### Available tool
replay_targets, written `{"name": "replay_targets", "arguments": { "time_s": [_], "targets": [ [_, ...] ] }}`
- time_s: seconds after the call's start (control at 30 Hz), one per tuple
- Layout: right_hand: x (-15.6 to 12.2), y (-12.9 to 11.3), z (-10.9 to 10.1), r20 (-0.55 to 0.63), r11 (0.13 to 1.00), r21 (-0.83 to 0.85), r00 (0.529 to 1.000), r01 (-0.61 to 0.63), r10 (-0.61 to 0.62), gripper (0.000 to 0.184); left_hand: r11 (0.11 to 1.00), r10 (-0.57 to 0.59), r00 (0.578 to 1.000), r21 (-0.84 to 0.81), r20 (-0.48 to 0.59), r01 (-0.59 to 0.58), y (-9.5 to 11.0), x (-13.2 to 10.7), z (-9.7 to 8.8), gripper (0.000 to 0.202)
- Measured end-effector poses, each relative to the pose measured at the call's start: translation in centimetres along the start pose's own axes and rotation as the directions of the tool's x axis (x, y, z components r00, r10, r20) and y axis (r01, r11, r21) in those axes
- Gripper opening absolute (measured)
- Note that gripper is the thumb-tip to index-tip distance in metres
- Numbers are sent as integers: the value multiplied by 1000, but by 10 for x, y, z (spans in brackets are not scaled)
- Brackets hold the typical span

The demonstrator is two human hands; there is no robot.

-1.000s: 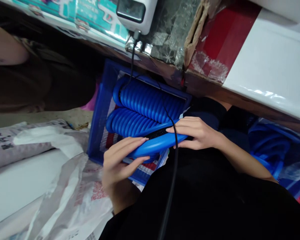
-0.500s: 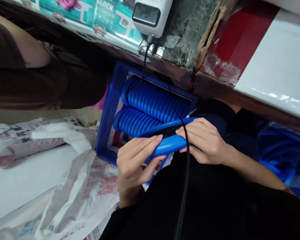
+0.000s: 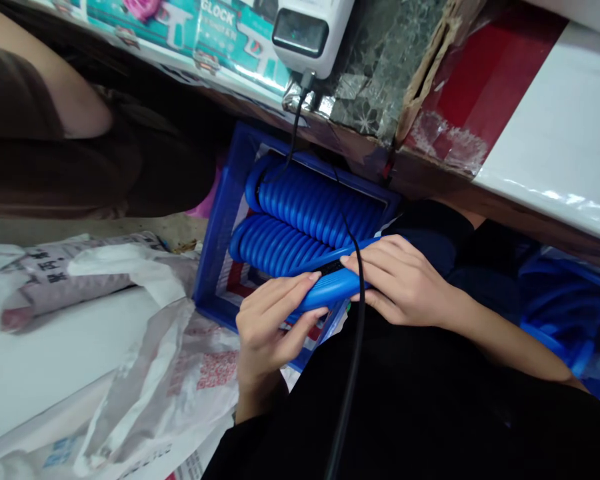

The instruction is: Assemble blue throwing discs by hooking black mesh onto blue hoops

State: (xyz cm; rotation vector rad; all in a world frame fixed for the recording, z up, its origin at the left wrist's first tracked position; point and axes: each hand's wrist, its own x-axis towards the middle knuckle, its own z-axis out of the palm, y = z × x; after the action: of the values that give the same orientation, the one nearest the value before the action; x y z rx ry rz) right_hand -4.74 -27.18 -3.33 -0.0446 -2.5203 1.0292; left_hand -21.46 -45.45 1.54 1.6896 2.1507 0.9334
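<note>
The left hand and right hand grip a blue band, its long axis slanting from lower left to upper right.

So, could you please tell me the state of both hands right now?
Left hand: closed, gripping the blue piece.
Right hand: closed, gripping the same blue piece.

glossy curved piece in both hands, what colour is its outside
Blue: the glossy curved piece shows best in the head view.

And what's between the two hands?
Part of a blue ring with black lining, held by the left hand and right hand; the head view shows it.
</note>
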Motion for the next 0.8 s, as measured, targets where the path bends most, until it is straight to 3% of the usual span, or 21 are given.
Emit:
{"name": "replay_targets", "arguments": {
  "time_s": [0.2,0.3,0.43,0.5,0.67,0.7,0.8],
  "targets": [
    [4,-5,-1,14,998,-27,998,60,-60,29,998,63,997,-8,49,-62,-1,0,4,43],
    [1,-8,3,-42,1000,-23,999,20,-21,25,997,74,996,10,58,-75,0,1,7,42],
    [-3,-11,9,-114,998,-13,992,-61,59,21,995,85,996,58,-27,-83,5,4,15,41],
    [-5,-8,13,-127,998,7,990,-66,66,22,995,75,997,63,-21,-74,5,7,16,40],
    [-12,12,22,-150,986,164,987,-29,54,29,997,82,978,-2,190,-83,-22,-5,-11,49],
    [-13,18,23,-162,976,217,984,-35,71,31,999,50,979,-10,196,-49,-32,-12,-20,49],
    [-15,33,27,-204,921,388,972,-30,118,36,996,-82,995,29,51,80,-59,-37,-43,42]
  ]
}}
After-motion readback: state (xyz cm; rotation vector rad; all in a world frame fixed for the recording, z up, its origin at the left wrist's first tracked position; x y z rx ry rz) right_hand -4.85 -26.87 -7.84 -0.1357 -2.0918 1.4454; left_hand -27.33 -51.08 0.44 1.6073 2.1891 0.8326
